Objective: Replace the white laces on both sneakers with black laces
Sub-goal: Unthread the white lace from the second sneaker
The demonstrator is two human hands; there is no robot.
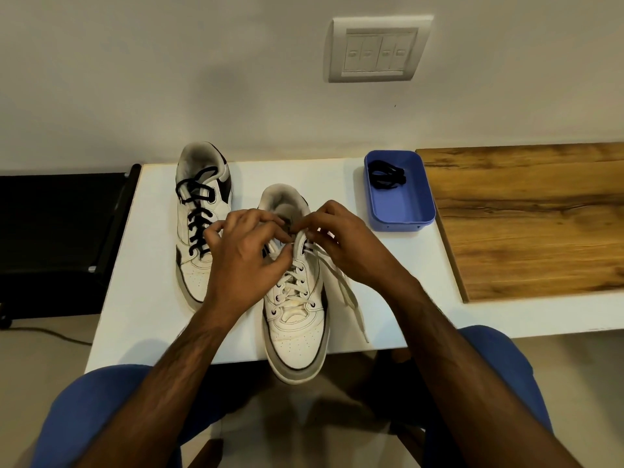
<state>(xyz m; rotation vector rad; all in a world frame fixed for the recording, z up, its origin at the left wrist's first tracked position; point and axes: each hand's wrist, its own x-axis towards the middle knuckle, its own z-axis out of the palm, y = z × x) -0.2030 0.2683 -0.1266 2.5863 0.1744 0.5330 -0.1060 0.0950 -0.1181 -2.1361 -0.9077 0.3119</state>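
**Both hands at the white-laced sneaker**

At far left a black stand [57,231] sits beside the white counter [155,319], a dark cable [44,334] trailing on the floor below it. On the counter's left part lies the far sneaker [199,228], white leather with black side panels, heel towards the wall, already threaded with a black lace [197,214] in crossed rows.

Just right of it, and nearer the person, lies the near sneaker [295,312], its grey-edged toe hanging over the counter's front rim. The left hand [243,255] hovers over its tongue with fingers curled, partly covering the far sneaker's lower eyelets; thumb and fingers seem to pinch the white lace [293,282] near the top rows. The right hand [341,244] meets it from the other side, fingers curled and pinching the same lace at the collar. One flat loose end of the lace runs from under the right hand down across the counter to the front edge. The lower rows remain laced in white.

Further right, well apart from both hands, a blue plastic tray [405,211] with rounded corners holds a coiled spare lace [386,177], black. Against the tray's right side lies a wood-grain board [526,224]. On the wall above, a white switch plate [378,49]. Blue-clad knees [91,407] show below.
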